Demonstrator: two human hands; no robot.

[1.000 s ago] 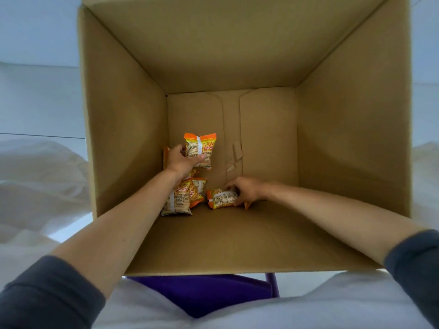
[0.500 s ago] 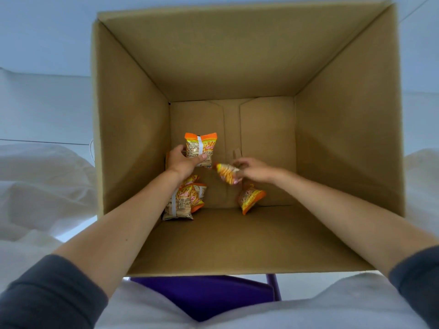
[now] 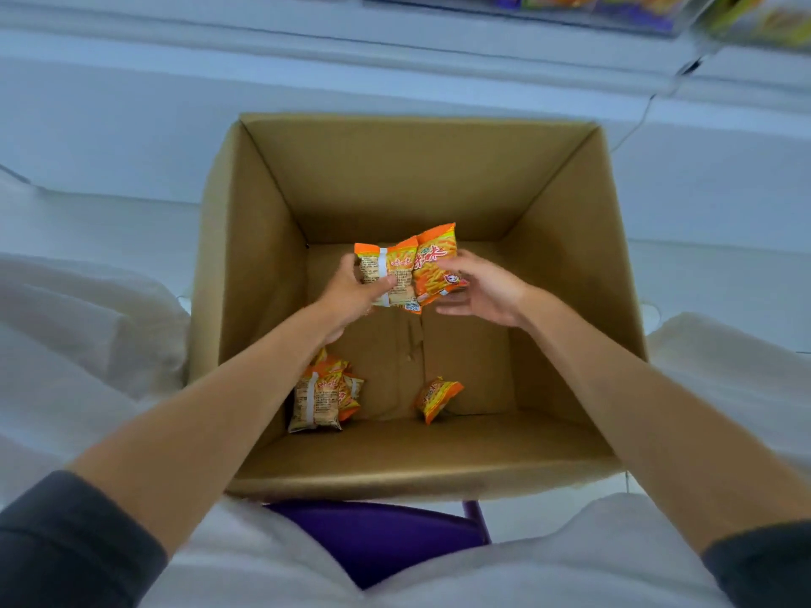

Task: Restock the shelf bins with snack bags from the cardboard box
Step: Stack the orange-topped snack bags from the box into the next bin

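An open cardboard box (image 3: 245, 265) stands in front of me. Inside it, my left hand (image 3: 351, 296) grips an orange snack bag (image 3: 388, 269) held back-side up. My right hand (image 3: 487, 287) presses a second orange snack bag (image 3: 434, 261) against the first, its fingers around the bag's lower edge. Both hands are raised above the box floor, near its middle. A small pile of orange bags (image 3: 322, 397) lies in the near left corner of the floor. One single bag (image 3: 436, 399) lies near the front wall.
Shelf bins (image 3: 592, 6) with colourful packets run along the top edge, above a white ledge (image 3: 395, 50). The box rests on a purple stool (image 3: 377, 537). White cloth (image 3: 79, 335) lies on both sides of the box. A thin cable (image 3: 645, 111) hangs at the upper right.
Both hands have risen from the box floor with their bags and come together. The right hand's bag now touches the left's. The camera has tilted up, showing the shelf.
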